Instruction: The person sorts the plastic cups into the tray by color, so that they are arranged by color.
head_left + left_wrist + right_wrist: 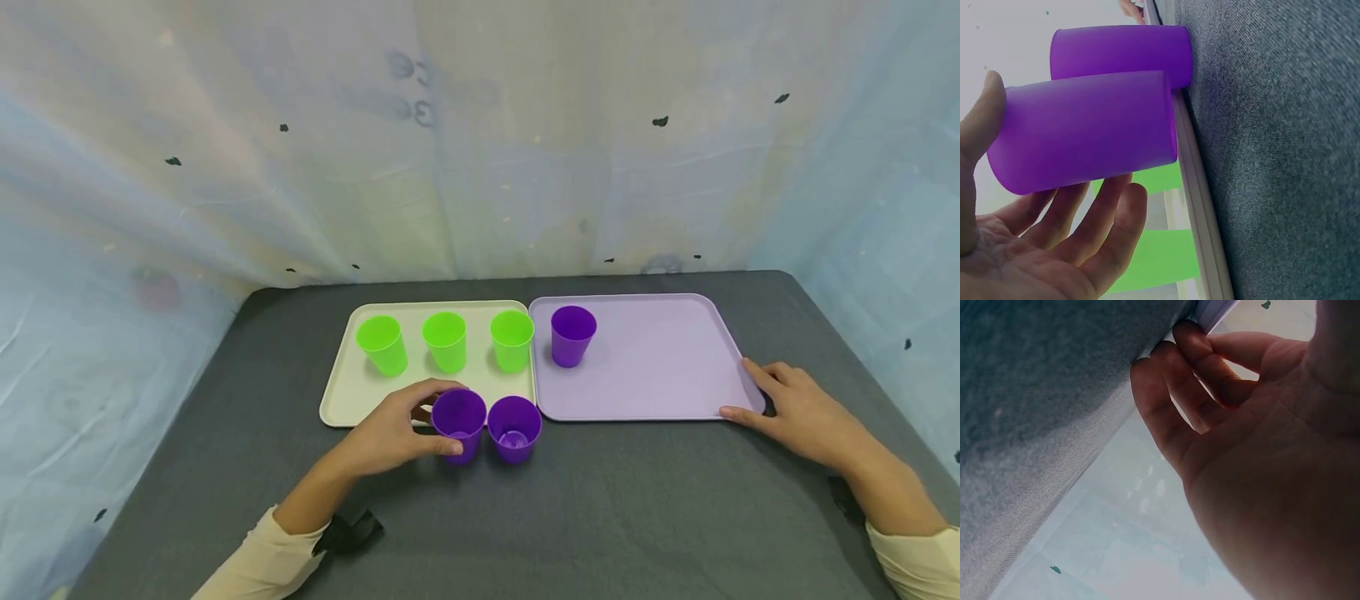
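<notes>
My left hand holds a purple cup, thumb on the near side and fingers around the far side. Just right of it, a second purple cup stands on the grey cloth in front of the trays. At the front right corner of the lavender tray, my right hand grips the edge between thumb and fingers. A third purple cup stands upright near that tray's left side. Three green cups, the left, middle and right, stand in a row on the cream tray.
Both trays lie side by side on a dark grey cloth-covered table. Pale sheeting with small dark marks hangs behind and at the sides. A black band is at the left wrist.
</notes>
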The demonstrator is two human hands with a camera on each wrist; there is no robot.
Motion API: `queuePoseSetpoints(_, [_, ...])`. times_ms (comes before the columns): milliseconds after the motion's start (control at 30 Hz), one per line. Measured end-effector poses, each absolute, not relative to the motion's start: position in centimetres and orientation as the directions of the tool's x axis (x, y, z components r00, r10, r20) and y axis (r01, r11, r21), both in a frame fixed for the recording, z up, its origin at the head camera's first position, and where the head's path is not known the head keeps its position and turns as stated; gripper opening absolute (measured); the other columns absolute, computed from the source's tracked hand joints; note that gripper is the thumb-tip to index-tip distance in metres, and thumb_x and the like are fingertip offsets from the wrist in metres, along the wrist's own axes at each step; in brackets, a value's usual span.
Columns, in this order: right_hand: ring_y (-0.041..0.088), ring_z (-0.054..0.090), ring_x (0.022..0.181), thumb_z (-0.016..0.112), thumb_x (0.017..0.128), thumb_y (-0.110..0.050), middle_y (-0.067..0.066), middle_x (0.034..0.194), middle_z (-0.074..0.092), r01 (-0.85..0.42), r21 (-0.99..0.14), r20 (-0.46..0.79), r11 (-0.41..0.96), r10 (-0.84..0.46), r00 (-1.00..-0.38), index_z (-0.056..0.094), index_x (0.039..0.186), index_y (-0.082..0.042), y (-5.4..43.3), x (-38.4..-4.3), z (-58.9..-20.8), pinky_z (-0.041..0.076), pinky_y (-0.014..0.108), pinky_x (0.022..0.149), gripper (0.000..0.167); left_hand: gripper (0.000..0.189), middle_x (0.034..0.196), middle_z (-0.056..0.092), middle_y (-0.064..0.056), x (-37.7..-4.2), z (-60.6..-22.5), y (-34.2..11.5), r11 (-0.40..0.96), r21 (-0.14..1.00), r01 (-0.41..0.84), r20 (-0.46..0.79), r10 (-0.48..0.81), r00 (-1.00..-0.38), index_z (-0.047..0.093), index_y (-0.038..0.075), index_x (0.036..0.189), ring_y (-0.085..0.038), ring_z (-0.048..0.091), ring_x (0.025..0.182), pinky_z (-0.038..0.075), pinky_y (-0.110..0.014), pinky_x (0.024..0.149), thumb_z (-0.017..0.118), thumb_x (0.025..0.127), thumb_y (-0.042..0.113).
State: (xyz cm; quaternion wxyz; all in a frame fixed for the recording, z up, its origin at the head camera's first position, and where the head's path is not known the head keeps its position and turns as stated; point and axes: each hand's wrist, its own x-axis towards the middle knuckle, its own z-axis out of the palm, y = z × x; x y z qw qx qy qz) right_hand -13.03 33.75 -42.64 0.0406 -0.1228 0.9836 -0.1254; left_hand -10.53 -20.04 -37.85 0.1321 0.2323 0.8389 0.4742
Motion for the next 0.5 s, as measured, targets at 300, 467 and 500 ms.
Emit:
queuePoseSetpoints(300, [0.047,0.045,0.116,0.067,0.089,-0.055,0.032,0.130,0.048,-0.247,-0.258,-0.032,0.934,-0.263,-0.964,0.034,0.150,0.009,33.78,-13.03,-42.72,0.043,0.064,0.088,0.094,0.061,0.126,0.063,0.003,-10.35,-37.68,-19.91,0.421,0.876,0.233,0.016,0.459,-0.888,0.057,0.024,0.135,-0.017,0.064,0.105,0.056,-0.031,0.090,0.084,0.081,0.028])
queuePoseSetpoints(467, [0.047,0.045,0.116,0.068,0.090,-0.053,0.033,0.130,0.048,-0.253,-0.262,-0.023,0.931,-0.268,-0.963,0.034,0.149,0.010,33.75,-12.98,-42.59,0.042,0.064,0.088,0.093,0.062,0.124,0.063,0.003,-10.43,-37.69,-19.94,0.386,0.880,0.276,0.079,0.455,-0.887,0.059,0.022,0.133,-0.019,0.063,0.108,0.055,-0.031,0.091,0.087,0.077,0.024])
queuePoseSetpoints(500, [0.047,0.045,0.116,0.068,0.090,-0.053,0.033,0.130,0.048,-0.253,-0.264,-0.022,0.931,-0.268,-0.963,0.034,0.149,0.010,33.75,-12.98,-42.57,0.042,0.064,0.088,0.093,0.063,0.124,0.063,0.003,-10.44,-37.70,-19.95,0.383,0.877,0.290,0.092,0.459,-0.884,0.060,0.022,0.132,-0.019,0.062,0.108,0.055,-0.031,0.092,0.088,0.076,0.024])
